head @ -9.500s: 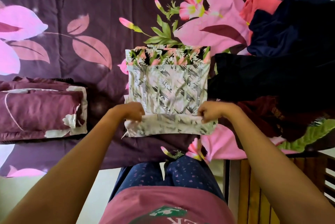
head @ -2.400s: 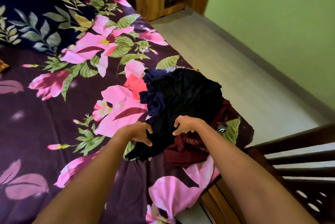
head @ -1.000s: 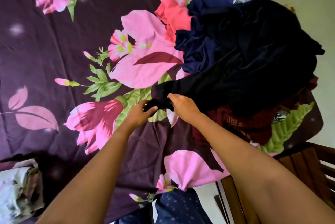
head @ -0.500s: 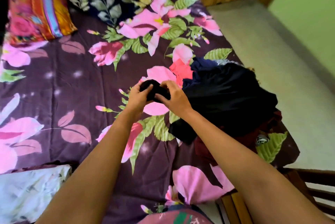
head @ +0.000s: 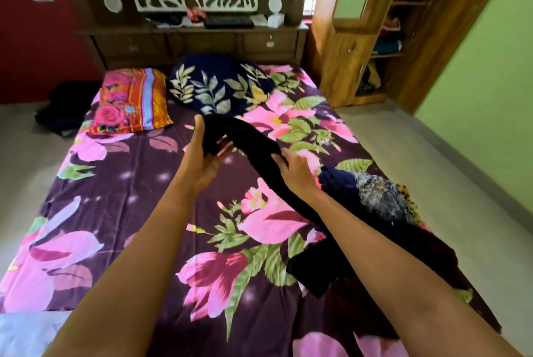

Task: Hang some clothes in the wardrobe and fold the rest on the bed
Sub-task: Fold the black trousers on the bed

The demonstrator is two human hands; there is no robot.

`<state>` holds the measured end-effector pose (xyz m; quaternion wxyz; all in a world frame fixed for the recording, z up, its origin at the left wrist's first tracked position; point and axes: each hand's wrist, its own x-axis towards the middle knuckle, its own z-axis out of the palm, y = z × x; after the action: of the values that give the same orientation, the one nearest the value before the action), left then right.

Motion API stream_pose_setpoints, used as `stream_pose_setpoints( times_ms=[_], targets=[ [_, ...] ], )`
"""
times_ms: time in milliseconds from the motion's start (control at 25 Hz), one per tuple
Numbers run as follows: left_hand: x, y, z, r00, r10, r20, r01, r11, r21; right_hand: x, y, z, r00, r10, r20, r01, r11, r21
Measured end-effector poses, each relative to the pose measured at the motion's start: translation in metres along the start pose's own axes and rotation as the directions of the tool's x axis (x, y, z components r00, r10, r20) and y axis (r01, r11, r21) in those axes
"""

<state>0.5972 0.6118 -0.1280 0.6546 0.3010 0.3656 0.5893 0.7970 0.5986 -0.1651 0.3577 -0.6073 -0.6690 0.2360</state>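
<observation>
Standing at the foot of a purple flower-printed bed (head: 138,192), a person lifts a long black cloth garment (head: 248,134) at centre frame. The left hand (head: 202,160), palm up just left of centre, cups one bunched end with the thumb raised beside it; the right hand (head: 297,172), a little right of centre, has its fingers curled over the cloth further along; the rest trails toward the lower right into a dark heap of unfolded clothes (head: 375,200) at the bed's right edge. The cloth sags like a rope between the two hands, so it is probably light, limp and without stiffness; it looks unlikely to slip or come to harm, but it will likely hold no shape until spread flat. Holding a waistband, hem or shoulder seam, one corner per hand, would probably open it best; which end is now held cannot be told. An open wooden wardrobe (head: 343,62) stands at the upper right.
</observation>
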Motion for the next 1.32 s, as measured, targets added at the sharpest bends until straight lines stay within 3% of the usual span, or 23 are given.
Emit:
stream_pose_setpoints(
  times_ms=[80,160,200,280,320,400,440,480,520,640,720,760,920,1040,1200,1240,1320],
  targets=[
    [-0.007,-0.004,-0.008,0.986,-0.138,0.097,0.130,0.988,0.089,0.016,-0.039,0.000,0.998,-0.024,-0.059,0.031,0.993,0.115],
    [-0.022,-0.011,-0.008,0.949,-0.286,0.132,0.223,0.906,0.360,0.029,-0.073,0.000,0.996,-0.020,-0.092,0.038,0.981,0.190],
    [-0.029,-0.013,-0.007,0.939,-0.313,0.142,0.204,0.841,0.502,0.034,-0.089,0.000,0.995,-0.005,-0.096,0.028,0.971,0.239],
    [-0.039,-0.003,0.001,0.947,-0.244,0.211,0.033,0.723,0.690,0.042,-0.113,-0.001,0.996,0.052,-0.078,-0.014,0.903,0.428],
    [-0.040,0.005,0.004,0.948,-0.214,0.233,-0.015,0.705,0.709,0.043,-0.122,-0.003,0.996,0.079,-0.036,-0.043,0.810,0.585],
    [-0.041,0.028,0.011,0.961,-0.167,0.218,-0.029,0.726,0.687,0.040,-0.137,-0.008,0.989,0.093,0.118,-0.148,0.452,0.880],
    [-0.039,0.039,0.016,0.971,-0.121,0.205,-0.054,0.727,0.685,0.038,-0.139,-0.012,0.983,0.064,0.174,-0.185,0.324,0.928],
    [-0.039,0.049,0.020,0.978,-0.051,0.202,-0.105,0.720,0.686,0.034,-0.140,-0.017,0.979,0.023,0.202,-0.199,0.326,0.924],
    [-0.038,0.058,0.024,0.980,0.027,0.197,-0.156,0.721,0.676,0.028,-0.137,-0.020,0.972,-0.031,0.232,-0.202,0.395,0.896],
    [-0.039,0.090,0.031,0.971,0.221,0.095,-0.238,0.833,0.499,0.004,-0.117,-0.010,0.913,-0.142,0.382,-0.171,0.718,0.675],
    [-0.038,0.115,0.029,0.971,0.234,0.056,-0.237,0.893,0.382,-0.006,-0.102,0.007,0.859,-0.134,0.494,-0.138,0.869,0.476],
    [-0.037,0.124,0.028,0.971,0.227,0.071,-0.237,0.896,0.375,-0.009,-0.102,0.014,0.849,-0.122,0.515,-0.141,0.886,0.442],
    [-0.043,0.130,0.012,0.989,0.085,0.118,-0.130,0.877,0.462,-0.014,-0.137,0.022,0.846,-0.059,0.530,-0.311,0.753,0.580],
    [-0.051,0.116,-0.015,0.994,-0.052,0.092,-0.021,0.756,0.654,-0.009,-0.163,0.016,0.857,-0.093,0.507,-0.347,0.624,0.700],
    [-0.068,0.097,-0.038,0.970,-0.188,0.154,0.054,0.785,0.617,0.004,-0.174,0.006,0.893,-0.008,0.449,-0.394,0.466,0.792],
    [-0.071,0.094,-0.043,0.958,-0.207,0.198,0.025,0.749,0.662,0.006,-0.172,0.003,0.898,0.016,0.440,-0.404,0.424,0.810],
    [-0.068,0.085,-0.056,0.933,-0.285,0.219,-0.028,0.548,0.836,0.008,-0.166,-0.003,0.913,0.063,0.404,-0.397,0.375,0.838]
  ],
)
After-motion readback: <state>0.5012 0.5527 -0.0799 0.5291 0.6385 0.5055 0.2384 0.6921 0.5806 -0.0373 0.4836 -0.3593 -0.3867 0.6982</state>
